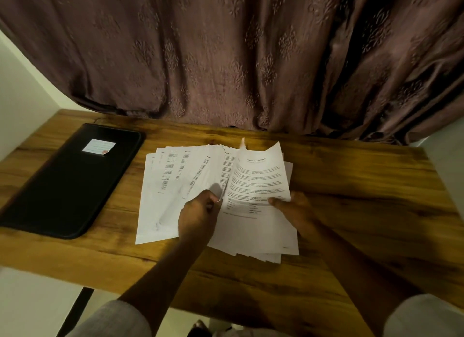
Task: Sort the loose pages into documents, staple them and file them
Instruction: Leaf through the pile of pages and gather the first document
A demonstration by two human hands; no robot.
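On the wooden tabletop (351, 186), the left hand (198, 216) pinches fanned loose pages (175, 181) while the right hand (293, 208) grips 1 lifted report sheet (261, 178); sorting appears under way, its matching sheets need finding next

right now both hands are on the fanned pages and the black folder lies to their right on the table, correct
Not quite. The head view shows the black folder lying to the left of the fanned pages, not the right. The left hand and right hand are both on the pages, on the table.
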